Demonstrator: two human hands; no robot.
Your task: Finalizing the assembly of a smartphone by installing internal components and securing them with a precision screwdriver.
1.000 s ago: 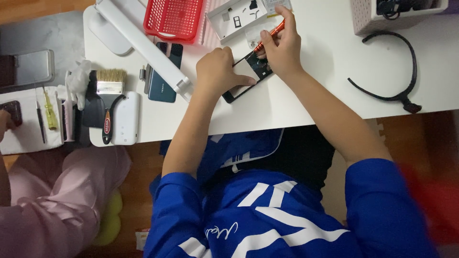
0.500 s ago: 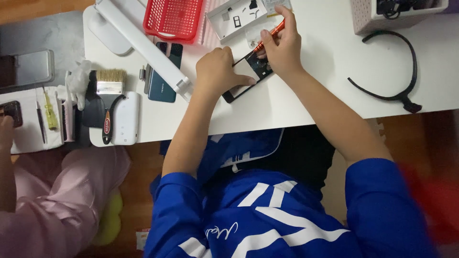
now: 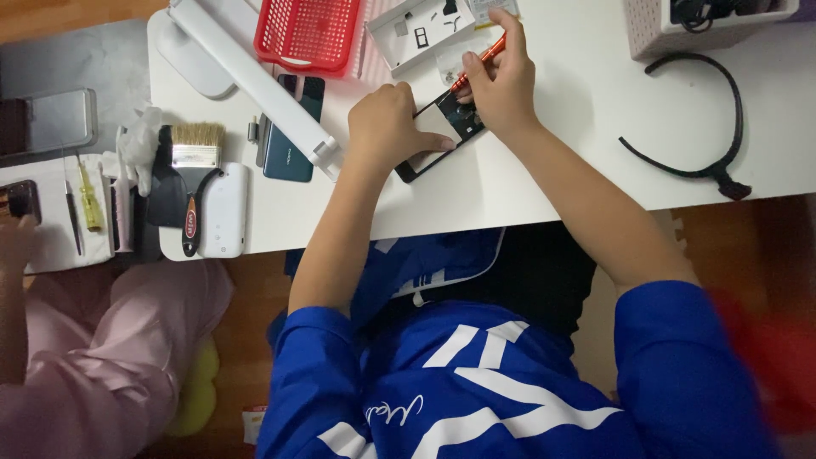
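Little is changing since the earlier frame. The left hand (image 3: 387, 127) is pressing the opened phone (image 3: 438, 136) flat on the white table (image 3: 544, 183); the right hand (image 3: 501, 81) is pinching an orange screwdriver (image 3: 478, 61) into it — disassembly appears underway, unfinished.

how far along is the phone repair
Done: the phone lies opened on the white table, small parts set in the white tray. In hand: the left hand steadies it while the right hand works an orange screwdriver at its upper end. Left: closing it up, apparently.
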